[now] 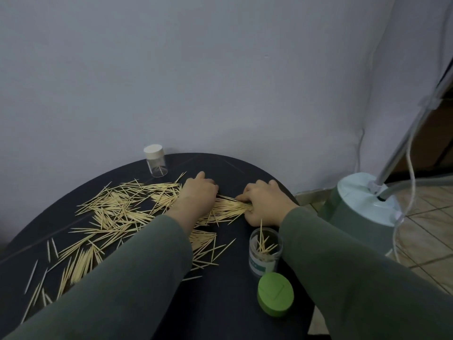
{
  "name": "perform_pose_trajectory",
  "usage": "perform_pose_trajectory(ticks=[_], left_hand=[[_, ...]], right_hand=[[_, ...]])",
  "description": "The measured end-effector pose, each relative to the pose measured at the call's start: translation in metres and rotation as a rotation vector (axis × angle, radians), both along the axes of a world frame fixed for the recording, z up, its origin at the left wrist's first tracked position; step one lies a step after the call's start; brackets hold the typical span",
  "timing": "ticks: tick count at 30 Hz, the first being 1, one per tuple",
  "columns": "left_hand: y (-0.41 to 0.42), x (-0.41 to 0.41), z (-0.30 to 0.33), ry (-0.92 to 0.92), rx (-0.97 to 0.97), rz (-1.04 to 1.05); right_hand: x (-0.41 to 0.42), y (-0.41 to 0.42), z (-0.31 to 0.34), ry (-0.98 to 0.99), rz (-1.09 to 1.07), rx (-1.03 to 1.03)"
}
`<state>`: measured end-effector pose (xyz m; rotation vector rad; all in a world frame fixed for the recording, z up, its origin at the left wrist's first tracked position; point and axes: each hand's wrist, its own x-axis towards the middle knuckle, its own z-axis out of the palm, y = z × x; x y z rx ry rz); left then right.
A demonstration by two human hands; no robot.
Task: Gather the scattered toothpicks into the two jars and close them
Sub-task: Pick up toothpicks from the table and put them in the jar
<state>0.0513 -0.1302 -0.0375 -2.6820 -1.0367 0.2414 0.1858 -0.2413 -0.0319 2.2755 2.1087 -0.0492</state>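
- While both hands work at the far middle of the dark round table (pixel 220 303), most of the toothpicks (pixel 117 212) lie scattered over its left half, so I judge the task is near its beginning.
- The right hand (pixel 263 204) has its fingers curled round a bundle of toothpicks (pixel 230 206) that lies between the two hands; it grips the bundle's right end.
- The left hand (pixel 197 192) lies palm down on the sticks at the bundle's left end. Its fingers point away from the camera, and I cannot tell if they pinch anything or only press.
- The open jar (pixel 265 251) stands upright just near the right wrist, with a few toothpicks inside; some stick out above the rim. Its green lid (pixel 275 294) lies on the table in front of it, close to the table edge.
- The second jar (pixel 156 160), with a white cap on, stands at the back of the table, almost empty.
- Risk: the right sleeve (pixel 343 266) passes just beside the open jar, so a careless pull back could knock it over and spill it.
- Risk: the bundle is loose, so sticks may slip out when lifted, or catch on the protruding ones at the jar mouth.
- Risk: a sweep of the forearm could push the lid or the near toothpicks off the edge.
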Motion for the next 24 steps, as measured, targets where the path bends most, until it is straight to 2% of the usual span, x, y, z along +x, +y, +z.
perform_pose_trajectory(ticks=[5,13,16,20,24], left_hand=[[-0.004,-0.01,0.0,-0.003,0.08,-0.039],[-0.023,-0.034,-0.001,-0.181,-0.102,0.031],[-0.031,-0.037,0.001,-0.16,-0.083,0.008],[-0.04,-0.041,-0.002,-0.256,-0.113,-0.039],[-0.047,-0.039,-0.003,-0.273,-0.141,-0.074]], right_hand=[[0.001,0.0,-0.003,0.025,-0.005,0.034],[-0.002,-0.002,-0.004,-0.003,0.007,0.066],[-0.002,-0.003,-0.003,-0.016,0.018,0.061],[-0.002,-0.003,-0.001,-0.082,0.028,0.023],[-0.003,-0.004,-0.001,-0.142,0.03,0.007]])
